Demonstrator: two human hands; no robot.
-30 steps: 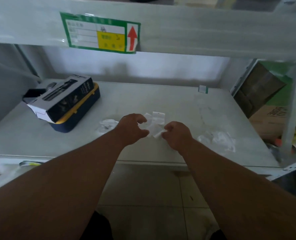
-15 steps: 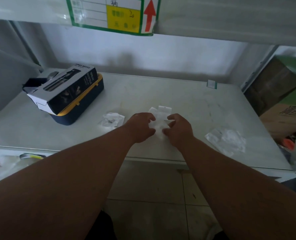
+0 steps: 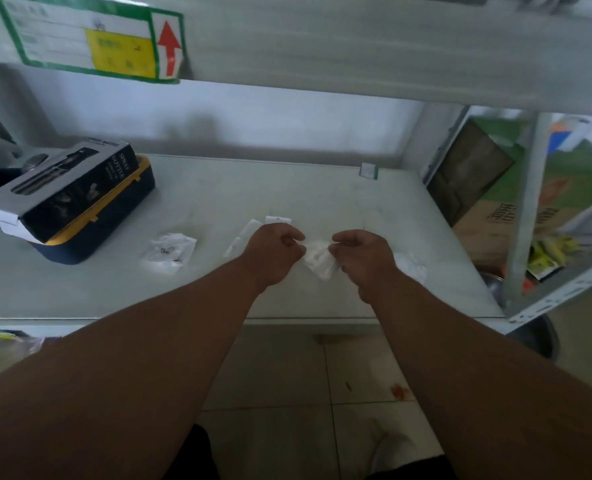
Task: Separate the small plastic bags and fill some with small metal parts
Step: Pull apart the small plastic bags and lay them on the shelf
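- Two hands at work above the shelf (image 3: 322,188): left hand (image 3: 273,254) and right hand (image 3: 363,258) close together, each pinching one side of a small clear bag (image 3: 317,259) held between them, just off the surface.
- Apparently mid-separation, pulling the bag open or away from a stuck neighbour; cannot tell whether one layer or several are in the pinch.
- More empty bags (image 3: 253,226) at 12 o'clock of the left hand, partly hidden; another heap (image 3: 410,268) at 3 o'clock of the right hand.
- One bag with parts (image 3: 169,251) at 9 o'clock, well apart from the hands.
- Box (image 3: 62,195) at 10 o'clock, near the shelf's far left.
- Risks, as judged: thin film tearing under too hard a pull; slippery plastic sliding out of one pinch and dropping past the shelf's near edge; two clinging bags passing as one.
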